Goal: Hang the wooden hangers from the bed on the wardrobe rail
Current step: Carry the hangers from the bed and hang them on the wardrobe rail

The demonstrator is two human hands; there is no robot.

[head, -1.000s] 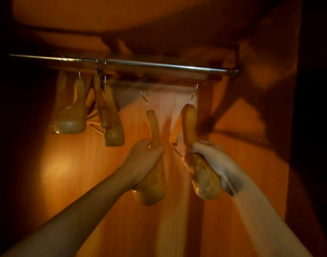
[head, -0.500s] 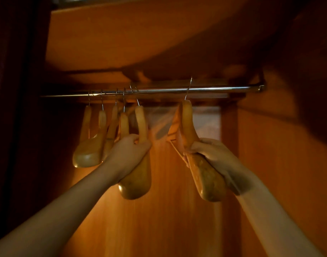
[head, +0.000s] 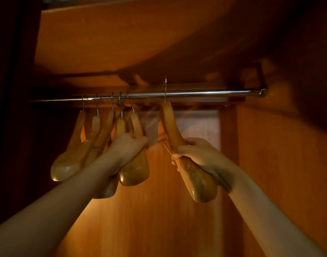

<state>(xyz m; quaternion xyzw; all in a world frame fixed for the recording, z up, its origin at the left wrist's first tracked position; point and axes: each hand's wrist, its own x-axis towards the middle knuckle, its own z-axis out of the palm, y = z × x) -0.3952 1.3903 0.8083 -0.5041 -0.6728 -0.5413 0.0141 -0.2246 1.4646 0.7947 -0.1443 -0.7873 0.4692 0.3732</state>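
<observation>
A chrome wardrobe rail (head: 205, 93) runs across the dim wardrobe. Several wooden hangers (head: 73, 156) hang bunched on its left part. My left hand (head: 126, 148) grips the rightmost hanger of that bunch (head: 135, 168), whose hook sits on the rail. My right hand (head: 197, 154) grips a separate wooden hanger (head: 194, 179) further right. That hanger's metal hook (head: 165, 89) crosses the rail and sticks up above it; I cannot tell whether it rests on the rail.
The wardrobe's top panel (head: 122, 38) lies close above the rail. A wooden back wall (head: 159, 210) and a right side wall (head: 288, 164) close in the space. The rail to the right of my right hand's hanger carries nothing.
Both hangers rose from below the rail. The left one's hook went onto the rail and joined the bunch. The right one's hook now stands upright at the rail.
</observation>
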